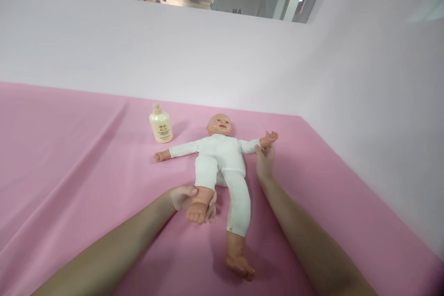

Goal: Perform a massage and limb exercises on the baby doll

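Observation:
A baby doll [224, 155] in white clothing lies on its back on the pink surface [86, 166], head away from me and arms spread. My left hand [183, 197] is wrapped round the doll's lower leg on the left, just above its foot; that leg is bent and raised. Some of my fingers show on the far side of the ankle. The doll's other leg stretches toward me. My right hand [265, 161] grips the doll's wrist on the right, below its spread fingers. A cream pump bottle [161, 125] stands upright left of the doll's head.
Behind the pink surface rises a white wall [156, 51], and another white wall [374, 74] runs along the right. Above the far wall, a glass pane shows ceiling lights and a person [239, 1] in a white shirt. Folds crease the pink cover at the left.

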Motion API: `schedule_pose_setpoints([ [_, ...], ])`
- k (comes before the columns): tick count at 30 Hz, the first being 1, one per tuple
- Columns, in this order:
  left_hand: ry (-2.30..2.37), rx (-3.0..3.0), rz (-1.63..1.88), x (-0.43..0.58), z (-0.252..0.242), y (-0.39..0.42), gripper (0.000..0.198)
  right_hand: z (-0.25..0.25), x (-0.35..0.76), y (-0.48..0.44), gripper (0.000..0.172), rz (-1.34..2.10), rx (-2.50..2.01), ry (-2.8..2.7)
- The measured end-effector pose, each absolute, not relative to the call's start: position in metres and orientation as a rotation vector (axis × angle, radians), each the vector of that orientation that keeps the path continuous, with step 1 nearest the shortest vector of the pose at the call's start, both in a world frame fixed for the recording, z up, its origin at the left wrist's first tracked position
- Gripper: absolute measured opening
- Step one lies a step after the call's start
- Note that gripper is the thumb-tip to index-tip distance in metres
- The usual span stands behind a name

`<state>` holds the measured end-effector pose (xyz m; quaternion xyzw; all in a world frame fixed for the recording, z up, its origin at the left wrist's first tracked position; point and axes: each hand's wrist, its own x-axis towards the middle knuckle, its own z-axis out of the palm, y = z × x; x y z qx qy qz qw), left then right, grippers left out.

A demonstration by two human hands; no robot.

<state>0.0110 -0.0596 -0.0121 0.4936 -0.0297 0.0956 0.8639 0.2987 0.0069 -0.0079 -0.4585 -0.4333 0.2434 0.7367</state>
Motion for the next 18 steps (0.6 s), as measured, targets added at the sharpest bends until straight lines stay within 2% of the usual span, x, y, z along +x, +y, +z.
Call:
schedule_pose_setpoints([
  [9,0.0,0.941,0.43,0.013,-0.01,-0.059,0.055,-0.009,0.288,-0.003,0.06,0.446,-1.016,-1.248],
  [18,0.138,0.821,0.532,0.014,-0.009,-0.057,0.052,-0.016,0.286,-0.006,0.042,0.151,-1.02,-1.593],
])
